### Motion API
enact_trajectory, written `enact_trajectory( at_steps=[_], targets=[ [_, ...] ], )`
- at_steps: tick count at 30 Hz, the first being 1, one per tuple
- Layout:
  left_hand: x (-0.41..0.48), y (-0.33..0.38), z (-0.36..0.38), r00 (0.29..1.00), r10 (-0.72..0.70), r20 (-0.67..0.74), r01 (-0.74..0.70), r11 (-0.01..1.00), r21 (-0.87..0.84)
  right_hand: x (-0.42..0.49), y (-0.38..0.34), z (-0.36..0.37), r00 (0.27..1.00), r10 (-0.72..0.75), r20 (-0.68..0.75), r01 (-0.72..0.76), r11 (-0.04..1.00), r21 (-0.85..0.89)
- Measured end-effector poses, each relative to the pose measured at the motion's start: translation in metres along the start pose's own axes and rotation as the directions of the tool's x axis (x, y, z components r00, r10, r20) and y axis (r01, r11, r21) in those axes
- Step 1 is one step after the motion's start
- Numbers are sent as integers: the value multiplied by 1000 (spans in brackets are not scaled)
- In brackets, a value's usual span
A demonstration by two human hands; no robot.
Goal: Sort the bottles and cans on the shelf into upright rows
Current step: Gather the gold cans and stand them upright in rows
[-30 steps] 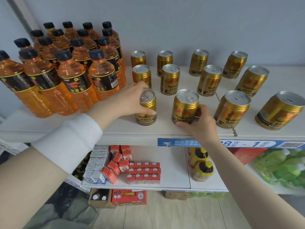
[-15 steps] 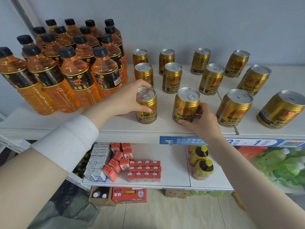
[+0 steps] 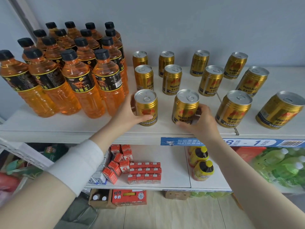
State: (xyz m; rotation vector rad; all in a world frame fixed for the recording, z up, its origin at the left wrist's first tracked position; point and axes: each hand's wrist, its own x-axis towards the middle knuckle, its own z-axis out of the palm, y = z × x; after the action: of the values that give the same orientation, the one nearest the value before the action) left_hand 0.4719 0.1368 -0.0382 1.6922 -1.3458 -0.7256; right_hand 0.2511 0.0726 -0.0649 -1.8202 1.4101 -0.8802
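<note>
Gripped front-left gold can [image 3: 146, 107] with left hand [image 3: 126, 114], clasped neighbouring can [image 3: 184, 107] with right hand [image 3: 203, 122], both upright near front edge of white shelf [image 3: 57, 128], beside orange bottles [image 3: 77, 83], other cans [image 3: 211, 81] in rows behind.

The person's left hand [image 3: 127, 113] grips the front-left can [image 3: 146, 107], thumb across the label and fingers round the back. The right hand [image 3: 203, 123] holds the next can [image 3: 185, 108] low on its right side. Both stand upright near the front edge of the white shelf [image 3: 66, 128]. Ten more gold cans [image 3: 211, 80] stand behind and to the right in loose rows. Orange bottles [image 3: 109, 80] with black caps are packed upright on the left. Below, red cartons [image 3: 143, 172] and yellow-capped bottles [image 3: 203, 169] sit on a lower shelf [image 3: 175, 162].
</note>
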Motion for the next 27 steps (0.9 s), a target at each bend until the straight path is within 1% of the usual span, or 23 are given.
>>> enact_trajectory(
  at_steps=[3, 10, 16, 19, 20, 21, 22, 23, 24, 25, 26, 27],
  targets=[
    [-2, -9, 5, 999, -39, -37, 36, 996, -76, 0, 1, 3, 999, -3, -47, 2, 1000, -24],
    [1, -9, 0, 1000, -12, -19, 11, 997, -71, 2, 4, -1, 999, -21, -27, 20, 999, -49],
    [5, -12, 0, 1000, -6, 17, 8, 994, -111, 1, 5, -2, 999, -30, -23, 28, 998, -64],
    [1, -12, 2, 999, 3, 53, 7, 985, -173, -5, -3, -5, 1000, 13, 16, -11, 996, -88],
    [-4, -11, 3, 998, 4, 66, 7, 984, -176, -10, -7, -9, 999, 13, 48, -8, 994, -106],
    [-10, -7, 1, 998, 21, 57, -13, 991, -136, -18, -11, -16, 996, 10, 85, 1, 992, -130],
    [-17, 0, -1, 997, 74, 16, -73, 996, -54, -29, -18, -26, 992, 3, 123, 18, 986, -166],
    [-23, 10, -3, 983, 180, -44, -177, 983, 52, -39, -26, -41, 990, -34, 140, 64, 973, -221],
    [-28, 24, -6, 946, 307, -103, -289, 944, 156, -47, -37, -60, 987, -98, 131, 132, 950, -285],
    [-30, 43, -6, 894, 417, -165, -369, 893, 259, -51, -48, -81, 979, -182, 97, 204, 915, -348],
    [-28, 62, -6, 841, 499, -209, -415, 843, 341, -50, -60, -102, 964, -262, 51, 261, 886, -383],
    [-23, 85, -1, 805, 547, -230, -439, 810, 388, -42, -70, -124, 946, -324, -4, 299, 877, -377]
  ],
)
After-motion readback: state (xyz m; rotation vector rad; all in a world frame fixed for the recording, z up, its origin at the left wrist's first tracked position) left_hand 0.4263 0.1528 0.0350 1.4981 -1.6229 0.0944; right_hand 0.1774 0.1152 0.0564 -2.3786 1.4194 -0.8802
